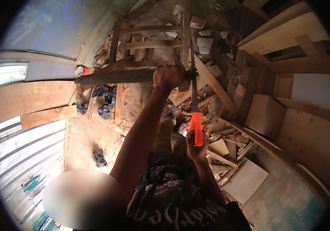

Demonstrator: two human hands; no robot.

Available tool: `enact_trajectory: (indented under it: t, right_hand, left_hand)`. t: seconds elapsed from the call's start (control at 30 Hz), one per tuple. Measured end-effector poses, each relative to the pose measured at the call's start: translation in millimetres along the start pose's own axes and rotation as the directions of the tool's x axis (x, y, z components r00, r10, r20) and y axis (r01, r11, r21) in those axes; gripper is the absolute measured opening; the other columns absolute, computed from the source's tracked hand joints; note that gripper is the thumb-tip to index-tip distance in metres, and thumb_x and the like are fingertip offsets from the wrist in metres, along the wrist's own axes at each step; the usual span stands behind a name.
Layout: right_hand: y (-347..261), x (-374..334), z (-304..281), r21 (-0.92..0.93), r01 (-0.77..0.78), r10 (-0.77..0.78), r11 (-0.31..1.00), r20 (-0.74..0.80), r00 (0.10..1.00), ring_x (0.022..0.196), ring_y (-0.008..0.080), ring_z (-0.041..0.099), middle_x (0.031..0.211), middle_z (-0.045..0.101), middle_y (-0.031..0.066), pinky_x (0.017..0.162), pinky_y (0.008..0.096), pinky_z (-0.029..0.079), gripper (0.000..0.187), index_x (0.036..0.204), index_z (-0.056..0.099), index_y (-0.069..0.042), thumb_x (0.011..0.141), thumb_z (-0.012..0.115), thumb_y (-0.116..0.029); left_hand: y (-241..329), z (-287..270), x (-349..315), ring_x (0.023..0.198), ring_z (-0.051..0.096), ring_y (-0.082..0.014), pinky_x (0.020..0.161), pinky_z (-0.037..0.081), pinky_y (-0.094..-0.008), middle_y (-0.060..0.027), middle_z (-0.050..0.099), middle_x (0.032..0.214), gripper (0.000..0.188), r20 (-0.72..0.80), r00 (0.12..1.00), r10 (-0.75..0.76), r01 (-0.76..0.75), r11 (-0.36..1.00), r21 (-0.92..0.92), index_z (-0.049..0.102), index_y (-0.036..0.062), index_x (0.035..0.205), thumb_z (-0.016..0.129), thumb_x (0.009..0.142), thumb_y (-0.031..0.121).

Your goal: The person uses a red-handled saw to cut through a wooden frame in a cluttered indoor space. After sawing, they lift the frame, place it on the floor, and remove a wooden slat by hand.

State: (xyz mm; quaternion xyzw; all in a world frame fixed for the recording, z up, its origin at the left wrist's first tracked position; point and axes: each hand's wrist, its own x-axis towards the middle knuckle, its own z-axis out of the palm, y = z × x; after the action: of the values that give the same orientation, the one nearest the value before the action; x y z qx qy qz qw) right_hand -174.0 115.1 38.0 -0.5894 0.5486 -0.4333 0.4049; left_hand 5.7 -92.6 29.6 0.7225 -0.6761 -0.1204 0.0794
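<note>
My left hand [168, 77] is closed over a long dark wooden beam [126, 77] near its right end, holding it against a wooden frame with several crosspieces [153, 44]. My right hand [197, 145] grips the orange handle [196, 125] of a handsaw. The saw's dark blade [194, 94] points away from me and runs alongside the beam's right end, just right of my left fist. Whether its teeth are cutting into the wood cannot be made out.
Wood scraps [230, 144] and rubble cover the floor to the right. Wooden cabinets [267, 115] line the right side. Black plastic bags [105, 100] lie at left, near a corrugated metal wall [34, 144]. A loose board [215, 84] slants right of the saw.
</note>
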Motion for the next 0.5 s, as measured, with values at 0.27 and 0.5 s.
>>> enact_trajectory:
  t: [0.27, 0.5]
  right_hand:
    - [-2.9, -5.1, -19.0, -0.107, -0.113, 0.113, 0.988, -0.009, 0.994, 0.064, 0.0273, 0.066, 0.076, 0.064, 0.0126, 0.06, 0.0329, 0.051, 0.021, 0.099, 0.061, -0.001, 0.087, 0.073, -0.015]
    - [-4.0, 17.3, -33.2, -0.163, 0.022, -0.014, 0.986, 0.053, 0.998, 0.051, 0.0272, 0.056, 0.063, 0.056, 0.0095, 0.047, 0.0348, 0.043, 0.013, 0.082, 0.059, -0.002, 0.086, 0.069, -0.008]
  left_hand:
    - [-7.5, 4.7, -8.2, 0.082, 0.07, -0.0341, 0.08, 0.054, -0.0433, -0.0177, 0.07, 0.085, 0.033, -0.064, 0.996, -0.069, 0.064, 0.995, -0.08, 0.069, 0.004, 0.083, 0.052, 0.087, 0.032]
    - [-7.7, 19.8, 3.4, 0.084, 0.065, -0.0355, 0.073, 0.052, -0.0476, -0.015, 0.062, 0.089, 0.015, -0.294, 0.955, 0.035, -0.097, 0.975, -0.198, 0.058, 0.0038, 0.08, 0.058, 0.08, 0.019]
